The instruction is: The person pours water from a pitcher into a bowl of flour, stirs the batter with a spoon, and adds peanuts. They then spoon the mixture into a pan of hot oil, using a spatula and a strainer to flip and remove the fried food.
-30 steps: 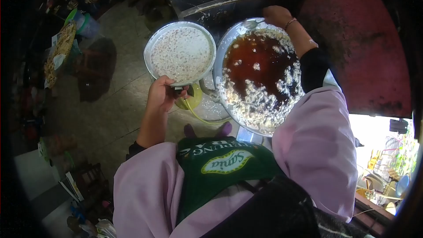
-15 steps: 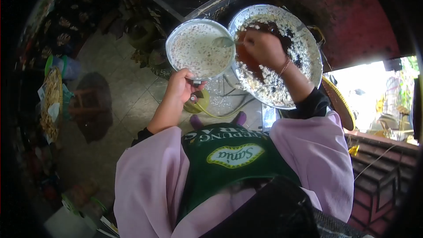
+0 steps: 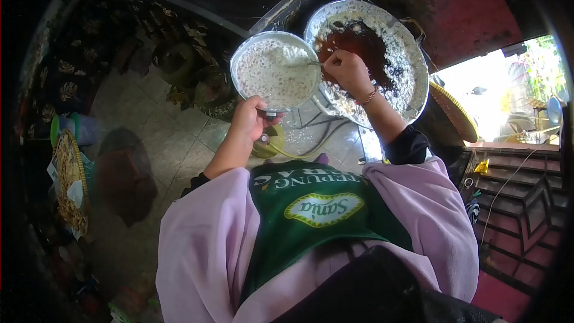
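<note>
My left hand (image 3: pixel 254 118) is closed on the near edge of a pot (image 3: pixel 244 93) filled with pale batter (image 3: pixel 272 75) with brownish bits. In my right hand (image 3: pixel 350 72) is the handle of a spoon (image 3: pixel 312 63); its bowl is in the batter near the pot's right side. Beside the pot, to the right, stands a wide pan (image 3: pixel 422 93) with reddish-brown liquid (image 3: pixel 365 48) in the middle and pale crumbs stuck round its wall. My right hand is over the left part of this pan.
A greenish gas cylinder (image 3: pixel 269 140) with a hose stands below the pot. Woven trays lie at the far left (image 3: pixel 81 185) and the right (image 3: pixel 454 110). A reddish-brown stool (image 3: pixel 125 176) stands on the tiled floor (image 3: pixel 179 137).
The spoon has dipped into the batter, where its bowl was visible above before. My right hand has turned slightly and shifted down. The whole view has moved a little.
</note>
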`<action>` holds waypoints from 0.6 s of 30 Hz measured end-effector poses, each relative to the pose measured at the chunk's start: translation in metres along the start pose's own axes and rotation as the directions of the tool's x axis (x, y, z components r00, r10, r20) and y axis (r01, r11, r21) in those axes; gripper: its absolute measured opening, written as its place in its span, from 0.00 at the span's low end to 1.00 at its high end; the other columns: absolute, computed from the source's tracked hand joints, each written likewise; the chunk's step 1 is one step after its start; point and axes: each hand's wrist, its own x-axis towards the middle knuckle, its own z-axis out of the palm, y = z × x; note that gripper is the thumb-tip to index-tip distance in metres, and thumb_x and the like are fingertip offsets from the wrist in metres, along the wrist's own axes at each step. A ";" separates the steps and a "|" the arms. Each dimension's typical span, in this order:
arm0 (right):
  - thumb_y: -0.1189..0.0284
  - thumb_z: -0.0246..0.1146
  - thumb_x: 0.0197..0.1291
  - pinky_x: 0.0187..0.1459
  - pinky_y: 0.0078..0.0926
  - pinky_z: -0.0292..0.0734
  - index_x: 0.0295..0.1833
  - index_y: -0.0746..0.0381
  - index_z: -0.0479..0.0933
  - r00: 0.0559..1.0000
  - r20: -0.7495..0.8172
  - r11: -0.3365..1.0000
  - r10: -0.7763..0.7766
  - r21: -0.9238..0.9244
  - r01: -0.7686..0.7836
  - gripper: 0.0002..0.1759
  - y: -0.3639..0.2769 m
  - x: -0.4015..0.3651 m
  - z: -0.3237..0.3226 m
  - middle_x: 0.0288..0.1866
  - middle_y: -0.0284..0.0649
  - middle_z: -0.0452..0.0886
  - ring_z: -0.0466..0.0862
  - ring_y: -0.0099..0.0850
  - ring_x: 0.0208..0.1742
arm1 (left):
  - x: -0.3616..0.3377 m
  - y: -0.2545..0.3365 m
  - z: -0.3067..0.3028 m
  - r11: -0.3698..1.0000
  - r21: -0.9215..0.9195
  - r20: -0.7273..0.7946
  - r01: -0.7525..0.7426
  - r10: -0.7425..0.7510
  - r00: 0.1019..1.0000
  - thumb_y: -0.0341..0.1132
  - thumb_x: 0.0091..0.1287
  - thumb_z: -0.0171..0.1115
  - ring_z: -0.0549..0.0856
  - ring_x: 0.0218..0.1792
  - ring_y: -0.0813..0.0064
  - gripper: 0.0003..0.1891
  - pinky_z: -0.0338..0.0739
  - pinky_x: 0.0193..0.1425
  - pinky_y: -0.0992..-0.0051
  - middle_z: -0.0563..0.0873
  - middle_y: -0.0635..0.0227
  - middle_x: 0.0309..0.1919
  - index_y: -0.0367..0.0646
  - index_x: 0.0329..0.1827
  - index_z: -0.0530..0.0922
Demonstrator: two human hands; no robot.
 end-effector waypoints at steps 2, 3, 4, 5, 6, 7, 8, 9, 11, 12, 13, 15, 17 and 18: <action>0.66 0.63 0.45 0.34 0.33 0.76 0.28 0.60 0.79 0.993 0.057 0.985 0.102 0.132 -0.109 0.09 -0.005 0.001 -0.010 0.28 0.44 0.81 0.81 0.42 0.30 | 0.002 -0.001 -0.005 1.000 -0.012 -0.011 0.002 -0.002 1.000 0.31 0.53 0.47 0.83 0.31 0.59 0.19 0.80 0.30 0.69 0.81 0.49 0.34 0.29 0.47 0.70; 0.66 0.63 0.45 0.35 0.33 0.76 0.28 0.60 0.79 0.994 0.035 0.987 0.108 0.113 -0.111 0.09 0.000 0.001 -0.011 0.28 0.44 0.81 0.81 0.41 0.31 | 0.002 -0.004 -0.008 1.000 -0.015 -0.018 0.002 -0.002 1.000 0.32 0.53 0.47 0.83 0.31 0.60 0.19 0.80 0.30 0.69 0.81 0.50 0.34 0.29 0.46 0.70; 0.66 0.63 0.45 0.36 0.34 0.75 0.28 0.60 0.79 0.993 0.014 0.989 0.114 0.092 -0.115 0.08 0.009 0.005 -0.011 0.28 0.44 0.81 0.81 0.41 0.32 | 0.003 -0.005 -0.010 1.000 -0.006 -0.022 -0.004 0.003 1.000 0.32 0.53 0.47 0.83 0.31 0.60 0.19 0.80 0.30 0.69 0.81 0.50 0.33 0.29 0.46 0.70; 0.66 0.63 0.45 0.36 0.34 0.75 0.28 0.60 0.80 0.993 -0.006 0.990 0.119 0.072 -0.118 0.08 0.017 0.009 -0.010 0.29 0.44 0.82 0.82 0.41 0.32 | 0.003 -0.005 -0.012 1.000 0.002 -0.028 -0.008 0.008 1.000 0.32 0.53 0.47 0.83 0.31 0.60 0.19 0.80 0.30 0.69 0.81 0.50 0.33 0.28 0.46 0.71; 0.66 0.62 0.45 0.37 0.35 0.75 0.29 0.60 0.79 0.991 -0.036 0.991 0.132 0.026 -0.131 0.09 0.024 0.011 -0.008 0.29 0.44 0.82 0.82 0.41 0.33 | 0.004 -0.007 -0.015 1.000 0.010 -0.035 -0.012 0.013 0.999 0.32 0.53 0.47 0.83 0.30 0.60 0.19 0.80 0.30 0.69 0.81 0.50 0.32 0.28 0.45 0.71; 0.65 0.62 0.46 0.37 0.35 0.75 0.29 0.59 0.79 0.988 -0.066 0.989 0.142 -0.019 -0.143 0.09 0.031 0.014 -0.006 0.29 0.44 0.82 0.82 0.41 0.33 | 0.004 -0.008 -0.017 1.000 0.005 -0.031 -0.013 0.013 0.999 0.32 0.53 0.47 0.83 0.31 0.60 0.19 0.81 0.30 0.69 0.81 0.50 0.33 0.28 0.45 0.71; 0.65 0.62 0.46 0.38 0.35 0.76 0.30 0.59 0.79 0.984 -0.097 0.986 0.150 -0.063 -0.156 0.09 0.038 0.016 -0.004 0.30 0.44 0.82 0.82 0.41 0.34 | 0.005 -0.009 -0.019 1.000 0.001 -0.027 -0.015 0.015 1.000 0.32 0.53 0.47 0.83 0.31 0.59 0.19 0.81 0.30 0.68 0.81 0.50 0.33 0.28 0.45 0.71; 0.65 0.60 0.49 0.37 0.36 0.76 0.30 0.60 0.79 0.980 -0.135 0.975 0.148 -0.146 -0.167 0.10 0.042 0.018 0.002 0.30 0.46 0.81 0.82 0.41 0.33 | 0.006 -0.011 -0.022 1.000 -0.003 -0.024 -0.016 0.016 1.000 0.32 0.53 0.48 0.83 0.31 0.59 0.19 0.81 0.30 0.68 0.81 0.50 0.33 0.28 0.45 0.71; 0.65 0.56 0.53 0.36 0.36 0.76 0.32 0.61 0.79 0.970 -0.205 0.932 0.134 -0.307 -0.194 0.11 0.045 0.023 0.016 0.29 0.49 0.81 0.82 0.42 0.32 | 0.007 -0.010 -0.025 1.000 0.009 -0.037 -0.009 0.009 0.999 0.32 0.53 0.47 0.83 0.31 0.59 0.19 0.81 0.30 0.68 0.81 0.50 0.33 0.28 0.45 0.70; 0.64 0.58 0.52 0.37 0.37 0.76 0.33 0.61 0.78 0.977 -0.160 0.909 0.142 -0.370 -0.192 0.11 0.046 0.023 0.020 0.30 0.48 0.81 0.82 0.42 0.34 | 0.007 -0.011 -0.028 1.000 0.016 -0.045 -0.005 0.005 0.999 0.32 0.53 0.47 0.83 0.31 0.58 0.19 0.81 0.30 0.68 0.81 0.49 0.33 0.28 0.45 0.70; 0.63 0.59 0.52 0.38 0.38 0.77 0.34 0.61 0.77 0.982 -0.115 0.882 0.151 -0.433 -0.187 0.12 0.041 0.023 0.024 0.31 0.48 0.81 0.82 0.43 0.35 | 0.005 -0.009 -0.032 1.000 0.014 -0.047 0.000 0.001 0.999 0.32 0.53 0.48 0.83 0.30 0.58 0.19 0.81 0.30 0.68 0.81 0.49 0.34 0.27 0.45 0.70; 0.63 0.59 0.52 0.39 0.39 0.77 0.35 0.61 0.76 0.987 -0.030 0.842 0.161 -0.517 -0.153 0.12 0.036 0.018 0.024 0.32 0.47 0.81 0.82 0.44 0.36 | 0.006 -0.011 -0.036 1.000 0.016 -0.054 0.009 -0.008 0.998 0.32 0.53 0.48 0.83 0.30 0.58 0.20 0.81 0.30 0.68 0.81 0.49 0.34 0.27 0.46 0.70; 0.65 0.56 0.55 0.39 0.39 0.77 0.35 0.62 0.76 0.986 0.053 0.822 0.156 -0.561 -0.100 0.11 0.027 0.007 0.011 0.32 0.48 0.81 0.83 0.44 0.36 | 0.008 -0.015 -0.031 1.000 0.021 -0.059 -0.007 0.008 0.998 0.32 0.53 0.47 0.83 0.30 0.58 0.20 0.81 0.29 0.68 0.82 0.49 0.35 0.27 0.47 0.71; 0.67 0.55 0.56 0.38 0.38 0.77 0.35 0.62 0.76 0.989 0.083 0.813 0.124 -0.579 -0.053 0.10 0.028 0.001 0.008 0.32 0.47 0.81 0.83 0.43 0.35 | 0.008 -0.016 -0.031 1.000 0.022 -0.059 -0.015 0.016 0.998 0.32 0.53 0.47 0.83 0.30 0.58 0.21 0.81 0.29 0.68 0.82 0.49 0.35 0.27 0.47 0.71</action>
